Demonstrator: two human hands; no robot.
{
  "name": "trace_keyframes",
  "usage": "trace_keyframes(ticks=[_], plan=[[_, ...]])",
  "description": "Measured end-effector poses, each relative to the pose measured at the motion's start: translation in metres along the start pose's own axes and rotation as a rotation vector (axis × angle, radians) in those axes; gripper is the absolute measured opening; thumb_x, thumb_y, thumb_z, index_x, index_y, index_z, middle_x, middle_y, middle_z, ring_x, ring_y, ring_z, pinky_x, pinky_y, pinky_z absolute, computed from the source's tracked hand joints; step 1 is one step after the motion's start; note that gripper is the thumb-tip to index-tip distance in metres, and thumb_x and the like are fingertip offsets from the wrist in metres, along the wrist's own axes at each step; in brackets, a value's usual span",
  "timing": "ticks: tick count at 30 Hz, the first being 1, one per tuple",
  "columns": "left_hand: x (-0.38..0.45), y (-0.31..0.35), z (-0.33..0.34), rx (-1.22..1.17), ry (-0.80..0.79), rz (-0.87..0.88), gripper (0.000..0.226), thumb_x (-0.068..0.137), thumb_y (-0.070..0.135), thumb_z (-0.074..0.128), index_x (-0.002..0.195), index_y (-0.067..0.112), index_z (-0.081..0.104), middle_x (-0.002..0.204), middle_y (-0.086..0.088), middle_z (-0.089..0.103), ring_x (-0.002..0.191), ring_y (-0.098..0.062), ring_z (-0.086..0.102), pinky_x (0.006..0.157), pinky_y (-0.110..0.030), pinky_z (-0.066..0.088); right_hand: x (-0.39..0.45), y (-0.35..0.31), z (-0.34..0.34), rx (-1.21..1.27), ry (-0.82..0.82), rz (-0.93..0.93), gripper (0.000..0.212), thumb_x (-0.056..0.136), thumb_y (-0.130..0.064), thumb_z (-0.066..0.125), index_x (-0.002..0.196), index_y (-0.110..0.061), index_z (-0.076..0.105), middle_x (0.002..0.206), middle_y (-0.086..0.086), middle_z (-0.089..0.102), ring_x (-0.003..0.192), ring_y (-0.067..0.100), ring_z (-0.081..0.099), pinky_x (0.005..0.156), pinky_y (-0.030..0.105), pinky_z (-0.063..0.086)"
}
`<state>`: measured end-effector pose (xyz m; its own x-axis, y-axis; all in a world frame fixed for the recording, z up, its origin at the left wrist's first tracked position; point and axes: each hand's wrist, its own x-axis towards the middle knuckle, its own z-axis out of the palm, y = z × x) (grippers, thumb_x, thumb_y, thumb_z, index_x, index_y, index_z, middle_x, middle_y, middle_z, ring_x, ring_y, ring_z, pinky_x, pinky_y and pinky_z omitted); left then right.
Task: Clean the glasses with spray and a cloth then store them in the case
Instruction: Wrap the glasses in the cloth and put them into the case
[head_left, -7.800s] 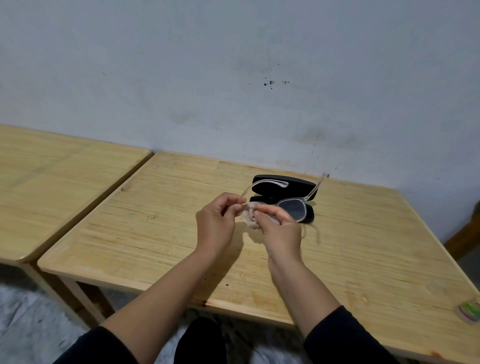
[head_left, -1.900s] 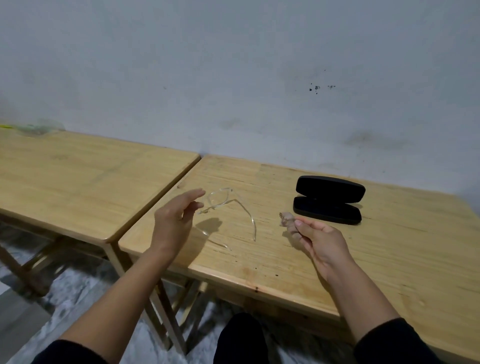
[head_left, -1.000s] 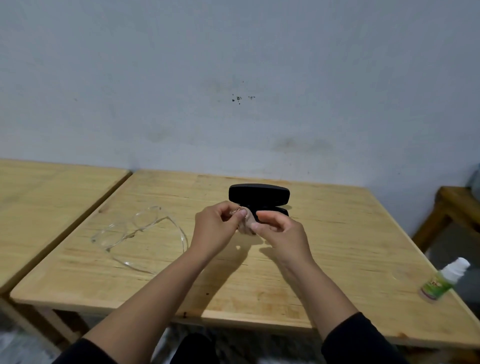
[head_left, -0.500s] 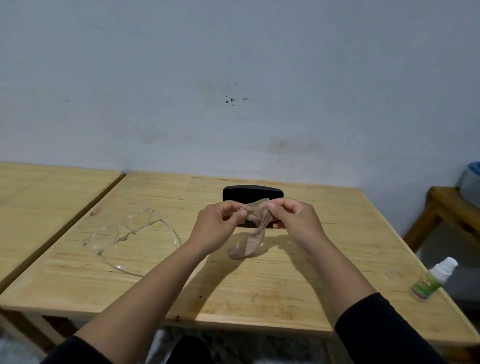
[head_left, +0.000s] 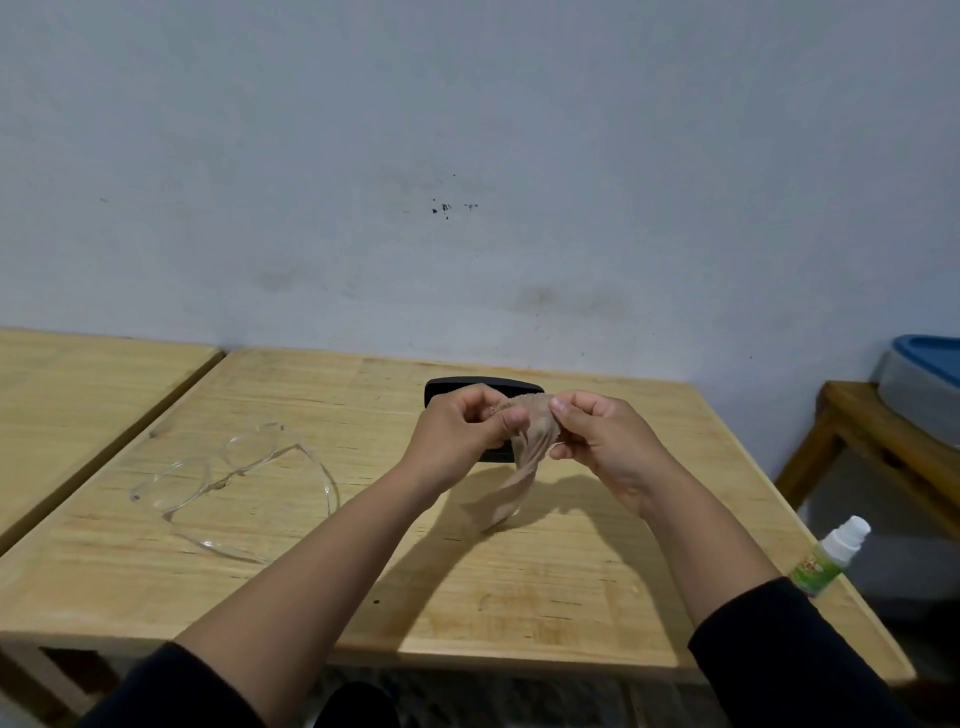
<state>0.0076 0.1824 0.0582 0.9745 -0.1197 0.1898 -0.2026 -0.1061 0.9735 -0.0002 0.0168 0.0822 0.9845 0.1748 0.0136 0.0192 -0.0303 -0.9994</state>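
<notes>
A beige cloth (head_left: 527, 457) hangs between both my hands above the middle of the wooden table (head_left: 571, 587). My left hand (head_left: 462, 431) pinches its top left edge and my right hand (head_left: 597, 436) pinches the top right edge. Clear-framed glasses (head_left: 228, 478) lie unfolded on the table to the left, apart from my hands. The black case (head_left: 483, 389) lies behind my hands, mostly hidden by them. A small white spray bottle with a green label (head_left: 826, 556) stands at the table's right edge.
A second wooden table (head_left: 78, 405) adjoins on the left. At the right stands a wooden bench (head_left: 883, 441) bearing a grey tub with a blue lid (head_left: 924, 389). A grey wall runs behind the tables.
My left hand laid the glasses on the table to the left. Both hands then took the bunched cloth and pulled it open, so that it now hangs spread between them.
</notes>
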Motion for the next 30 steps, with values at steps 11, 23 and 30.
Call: trace_keyframes(ticks=[11,23,30], plan=[[0.003,0.009,-0.025,0.084,0.089,0.013,0.013,0.076,0.013,0.074,0.081,0.024,0.07,0.075,-0.007,0.071,0.071,-0.014,0.066,0.076,-0.032,0.052,0.006,-0.002,-0.023,0.056,0.191,-0.025,0.017,0.091,-0.011,0.057,0.078,-0.008,0.066,0.068,0.004,0.06,0.056,0.013,0.05,0.052,0.017,0.047],[0.011,0.015,-0.044,0.197,0.165,0.065,0.02,0.079,0.012,0.068,0.081,0.031,0.07,0.085,0.0,0.074,0.084,-0.02,0.07,0.081,-0.032,0.056,0.011,-0.003,-0.036,-0.022,0.305,-0.071,0.009,0.088,-0.005,0.059,0.084,-0.007,0.066,0.074,0.005,0.061,0.061,0.012,0.054,0.058,0.019,0.048],[0.018,0.013,-0.044,0.341,0.242,0.099,0.016,0.082,0.011,0.064,0.088,0.025,0.069,0.083,0.011,0.072,0.076,-0.004,0.066,0.061,-0.001,0.043,0.02,-0.002,-0.037,-0.037,0.361,-0.086,0.012,0.09,-0.006,0.057,0.081,-0.009,0.065,0.072,0.004,0.06,0.063,0.013,0.052,0.064,0.023,0.048]])
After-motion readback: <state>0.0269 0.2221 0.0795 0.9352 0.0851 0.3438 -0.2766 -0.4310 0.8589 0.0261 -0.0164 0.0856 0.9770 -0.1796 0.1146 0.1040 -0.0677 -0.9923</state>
